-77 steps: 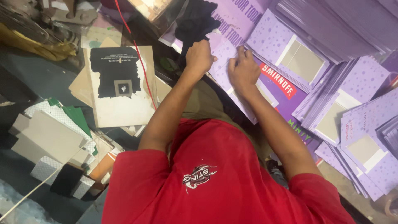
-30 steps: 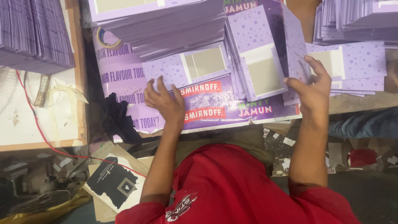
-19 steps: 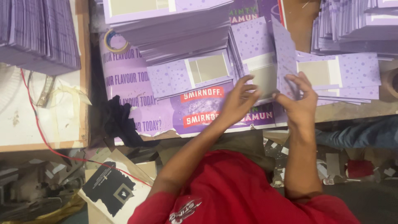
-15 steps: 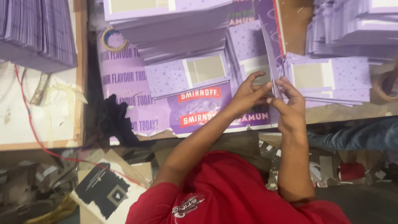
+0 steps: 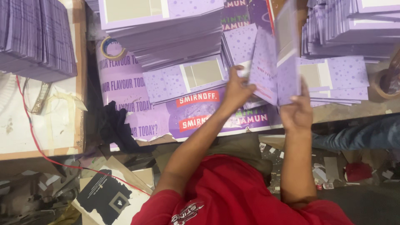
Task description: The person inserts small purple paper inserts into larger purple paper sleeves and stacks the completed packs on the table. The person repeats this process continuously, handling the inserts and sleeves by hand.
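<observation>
Both of my hands grip one folded purple dotted card (image 5: pixel 286 50), lifted upright off the bench. My left hand (image 5: pixel 238 88) pinches its left flap (image 5: pixel 263 68). From below, my right hand (image 5: pixel 296 113) holds the right flap, thumb against its face. Beneath lies a fanned spread of similar purple cards with grey windows (image 5: pixel 187 79) on a purple printed poster (image 5: pixel 137 112).
Tall stacks of purple cards stand at top middle (image 5: pixel 166 29), top right (image 5: pixel 354 33) and top left (image 5: pixel 37 37). There is a tape roll (image 5: pixel 111 48) by the middle stack and another (image 5: pixel 387 81) at the right edge. A black cloth (image 5: pixel 116 127), a red cord (image 5: pixel 37 141) and floor scraps lie lower left.
My hands were close together pinching the card low over the spread. The card now stands higher and its flaps are spread apart, with my left hand further left.
</observation>
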